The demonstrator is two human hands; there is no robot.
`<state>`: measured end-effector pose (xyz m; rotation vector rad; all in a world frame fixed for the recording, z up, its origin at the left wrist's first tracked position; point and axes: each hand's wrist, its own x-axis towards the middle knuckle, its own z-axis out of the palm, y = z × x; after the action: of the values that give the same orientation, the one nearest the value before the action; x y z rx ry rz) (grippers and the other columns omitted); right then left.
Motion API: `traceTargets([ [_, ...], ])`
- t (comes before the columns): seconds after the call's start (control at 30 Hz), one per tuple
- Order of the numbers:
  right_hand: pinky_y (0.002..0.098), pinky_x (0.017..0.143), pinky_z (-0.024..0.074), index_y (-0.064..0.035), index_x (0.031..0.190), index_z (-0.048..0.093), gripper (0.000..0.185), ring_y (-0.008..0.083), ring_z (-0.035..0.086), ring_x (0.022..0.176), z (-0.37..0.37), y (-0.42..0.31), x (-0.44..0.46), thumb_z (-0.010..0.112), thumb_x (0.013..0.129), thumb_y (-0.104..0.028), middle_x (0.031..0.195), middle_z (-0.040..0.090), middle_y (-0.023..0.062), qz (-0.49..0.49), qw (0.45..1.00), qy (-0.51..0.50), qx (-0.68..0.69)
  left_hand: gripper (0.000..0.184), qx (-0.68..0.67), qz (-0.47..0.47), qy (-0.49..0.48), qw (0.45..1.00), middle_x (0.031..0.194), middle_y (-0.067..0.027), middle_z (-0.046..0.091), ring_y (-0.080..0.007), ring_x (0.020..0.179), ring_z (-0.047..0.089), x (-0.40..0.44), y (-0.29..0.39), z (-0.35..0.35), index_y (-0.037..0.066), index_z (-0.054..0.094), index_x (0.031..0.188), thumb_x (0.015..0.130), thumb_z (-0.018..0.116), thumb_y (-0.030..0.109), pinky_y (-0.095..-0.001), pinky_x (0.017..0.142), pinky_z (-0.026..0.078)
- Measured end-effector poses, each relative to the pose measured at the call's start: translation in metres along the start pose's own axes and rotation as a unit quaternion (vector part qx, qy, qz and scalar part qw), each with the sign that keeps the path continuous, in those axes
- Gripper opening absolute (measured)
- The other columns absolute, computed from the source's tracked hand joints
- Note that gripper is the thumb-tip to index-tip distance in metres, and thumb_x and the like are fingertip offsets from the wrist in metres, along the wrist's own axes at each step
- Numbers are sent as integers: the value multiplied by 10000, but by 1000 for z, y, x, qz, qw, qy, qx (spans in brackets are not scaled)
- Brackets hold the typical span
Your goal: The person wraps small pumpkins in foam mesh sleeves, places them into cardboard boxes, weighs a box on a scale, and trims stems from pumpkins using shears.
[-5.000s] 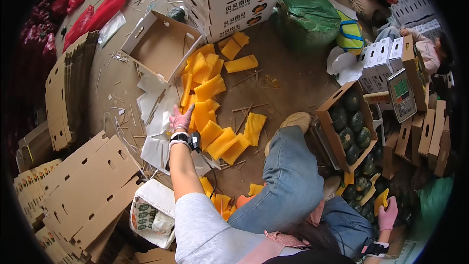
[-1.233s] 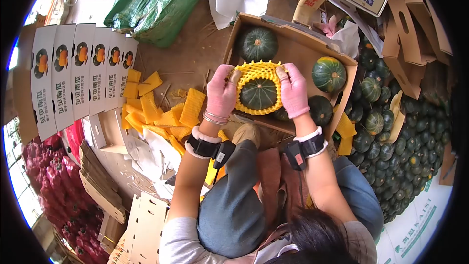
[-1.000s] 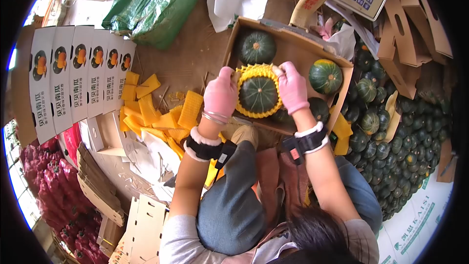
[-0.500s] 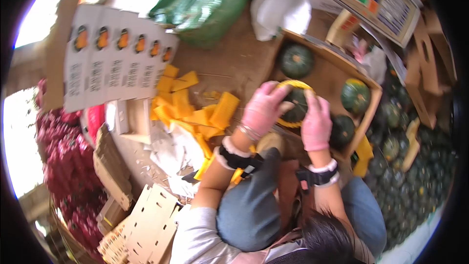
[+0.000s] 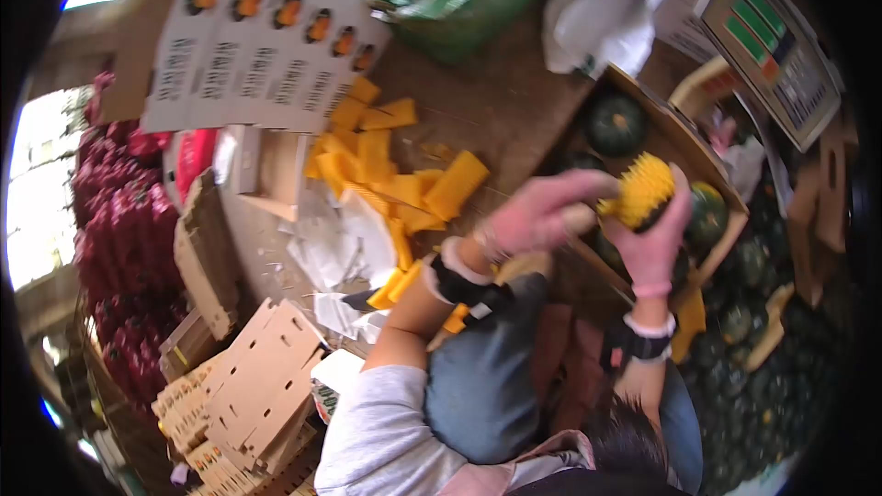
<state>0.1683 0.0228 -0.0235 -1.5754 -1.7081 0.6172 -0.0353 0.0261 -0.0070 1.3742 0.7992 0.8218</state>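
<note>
My right hand, in a pink glove, is wrapped round a yellow foam net sleeve. A dark green strip shows at the sleeve's lower edge, apparently a small pumpkin inside. My left hand, also pink-gloved, is beside the sleeve's left end, fingers stretched out and thumb apart; contact with the sleeve is unclear. Both hands are over a cardboard box. In its far corner sits a dark green pumpkin, and a green-and-orange pumpkin lies at the right. Other pumpkins there are partly hidden by my hands.
Flat yellow foam sleeves lie on the floor left of the box. A big pile of green pumpkins spreads at the right. Stacked flat cartons, red mesh sacks, a green plastic bag and a printed carton surround me.
Both hands have lifted; the yellow sleeve, earlier a ring held by both around a pumpkin, is now bunched in my right hand. The left fingers have come off its rim. The view has shifted.
</note>
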Motion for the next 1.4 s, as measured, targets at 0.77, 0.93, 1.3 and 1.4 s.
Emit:
traceTargets([
  [0.77, 446, 918, 429, -18, 1123, 564, 400, 333, 511, 1054, 27, -23, -8, 662, 810, -248, 1102, 546, 165, -130, 987, -27, -92, 382, 533, -475, 217, 665, 1190, -64, 551, -284, 1148, 485, -133, -152, -75, 168, 643, 1062, 753, 694, 386, -472, 912, 387],
  [0.93, 393, 688, 478, -61, 814, 575, 209, 294, 568, 769, 52, -66, -59, 726, 755, -195, 822, 574, 87, -164, 964, -184, 102, 265, 19, -320, 348, 881, 766, -37, 576, -151, 725, 568, -110, -70, -67, 25, 645, 863, 840, 664, 289, -297, 641, 473],
  [1.3, 229, 628, 417, -40, 812, 508, 200, 63, 473, 700, 17, -75, -22, 703, 781, -10, 753, 506, -34, 45, 953, -144, 261, 433, 235, 49, 177, 955, 952, -131, 556, -268, 890, 575, -46, 42, -3, 10, 537, 1159, 791, 706, 165, -353, 759, 471],
  [1.4, 225, 698, 436, -30, 939, 511, 252, 91, 498, 787, 30, -79, -24, 662, 758, 59, 856, 495, 13, 96, 933, -15, 348, 368, 258, 6, 176, 950, 842, -140, 554, -333, 767, 584, -46, 34, -8, 29, 615, 1043, 683, 690, 48, -340, 711, 477],
])
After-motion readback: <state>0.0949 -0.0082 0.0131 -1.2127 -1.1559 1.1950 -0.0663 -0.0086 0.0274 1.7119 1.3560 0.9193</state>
